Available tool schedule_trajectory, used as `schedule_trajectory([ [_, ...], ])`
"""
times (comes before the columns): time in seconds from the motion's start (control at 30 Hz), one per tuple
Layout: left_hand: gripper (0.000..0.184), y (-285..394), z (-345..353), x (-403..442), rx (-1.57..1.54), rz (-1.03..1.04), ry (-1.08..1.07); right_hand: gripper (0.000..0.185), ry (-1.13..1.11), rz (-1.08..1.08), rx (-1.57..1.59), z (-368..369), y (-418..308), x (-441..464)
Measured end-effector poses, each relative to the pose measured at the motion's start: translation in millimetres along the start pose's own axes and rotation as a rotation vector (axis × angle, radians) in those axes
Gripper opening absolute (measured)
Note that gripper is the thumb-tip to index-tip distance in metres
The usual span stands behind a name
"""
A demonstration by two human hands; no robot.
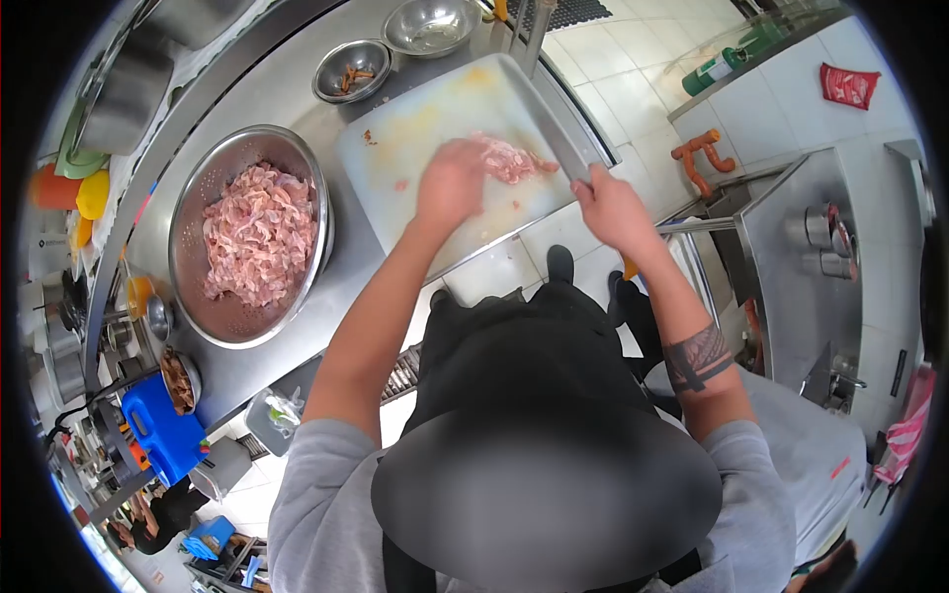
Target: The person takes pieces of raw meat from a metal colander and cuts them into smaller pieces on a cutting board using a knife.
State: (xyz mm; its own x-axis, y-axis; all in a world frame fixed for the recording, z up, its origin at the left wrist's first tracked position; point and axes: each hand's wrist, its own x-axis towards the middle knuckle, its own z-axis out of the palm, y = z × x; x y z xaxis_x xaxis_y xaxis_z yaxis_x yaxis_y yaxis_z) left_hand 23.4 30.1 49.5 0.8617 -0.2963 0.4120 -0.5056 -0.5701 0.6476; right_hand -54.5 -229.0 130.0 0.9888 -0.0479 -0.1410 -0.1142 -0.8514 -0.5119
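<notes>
On the white cutting board (395, 188), a small pile of raw pink meat (509, 160) lies near the right side. My left hand (453, 183) is at the left edge of this pile, touching it, with its fingers blurred by motion. At the board's right edge, my right hand (615, 210) is closed around a knife (565, 138). Its long blade points away from me, and a bit of yellow-orange handle shows below the fist. A large perforated metal colander (183, 252) full of cut raw meat (259, 237) stands left of the board.
Behind the board are a metal bowl with brown pieces (351, 71) and another metal bowl (431, 28). A blue container (163, 425) stands at the lower left. A metal sink unit (791, 296) is on the right. Another person (163, 514) is at the far lower left.
</notes>
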Motion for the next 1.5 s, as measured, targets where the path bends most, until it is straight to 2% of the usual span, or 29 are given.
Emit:
schedule_trajectory([
  [0.03,0.014,-2.8,-9.5,-2.3,0.007,-0.181,0.005,0.029,-0.069,0.004,-0.039,7.0,-0.5,-10.8],
  [0.07,0.014,-7.4,-13.5,-10.4,0.009,-0.176,0.002,0.029,-0.135,0.005,-0.077,13.6,-1.3,-20.7],
  [0.13,0.014,-14.6,-14.7,-38.5,0.027,-0.332,-0.042,0.028,-0.204,-0.043,-0.068,29.9,-0.8,-43.9],
  [0.17,0.014,-14.2,-12.2,-52.5,0.028,-0.332,-0.042,0.027,-0.279,-0.092,-0.064,35.7,-2.0,-54.4],
  [0.23,0.010,-8.6,-6.4,-73.0,0.070,-0.091,0.004,0.025,-0.339,-0.079,-0.098,37.0,-11.5,-70.5],
  [0.4,0.010,-16.9,4.8,-83.2,0.118,-0.021,0.061,0.023,-0.477,-0.026,-0.176,32.9,-19.8,-84.9],
  [0.53,0.012,-24.4,5.0,-82.5,0.049,0.033,0.024,0.022,-0.482,-0.028,-0.160,42.7,-18.7,-84.3],
  [0.63,0.016,-28.9,5.7,-83.9,0.008,-0.003,-0.031,0.022,-0.522,0.010,-0.104,63.1,-23.7,-71.8],
  [0.73,0.015,-32.8,2.1,-81.8,0.037,-0.038,-0.069,0.022,-0.458,-0.008,-0.055,98.6,-29.7,-46.7],
  [0.8,0.014,-36.2,0.5,-79.2,0.044,0.010,-0.063,0.025,-0.437,-0.064,-0.076,107.6,-38.0,-18.1],
  [0.87,0.013,-41.6,-4.2,-79.0,0.054,0.068,-0.063,0.027,-0.434,-0.130,-0.123,101.1,-35.7,9.7],
  [0.97,0.017,-42.7,-11.2,-82.6,0.042,0.020,-0.120,0.030,-0.400,-0.191,-0.200,73.1,-36.5,25.6],
  [1.03,0.024,-37.4,-17.2,-90.8,0.002,-0.143,0.052,0.032,-0.356,-0.147,-0.187,58.2,-39.2,24.0],
  [1.13,0.030,-33.8,-25.4,-97.2,0.158,-0.232,0.012,0.030,-0.329,-0.052,-0.136,52.2,-42.9,-3.3],
  [1.23,0.031,-34.2,-24.8,-88.0,0.144,-0.313,0.010,0.029,-0.400,-0.052,-0.068,61.2,-45.0,-38.6],
  [1.4,0.024,-67.9,-22.3,-82.8,0.249,-0.238,-0.005,0.027,-0.462,-0.102,-0.042,67.5,-15.7,-61.1],
  [1.5,0.019,-66.5,-28.7,-83.4,0.290,-0.253,-0.031,0.026,-0.337,-0.010,-0.096,56.9,-3.7,-44.1],
])
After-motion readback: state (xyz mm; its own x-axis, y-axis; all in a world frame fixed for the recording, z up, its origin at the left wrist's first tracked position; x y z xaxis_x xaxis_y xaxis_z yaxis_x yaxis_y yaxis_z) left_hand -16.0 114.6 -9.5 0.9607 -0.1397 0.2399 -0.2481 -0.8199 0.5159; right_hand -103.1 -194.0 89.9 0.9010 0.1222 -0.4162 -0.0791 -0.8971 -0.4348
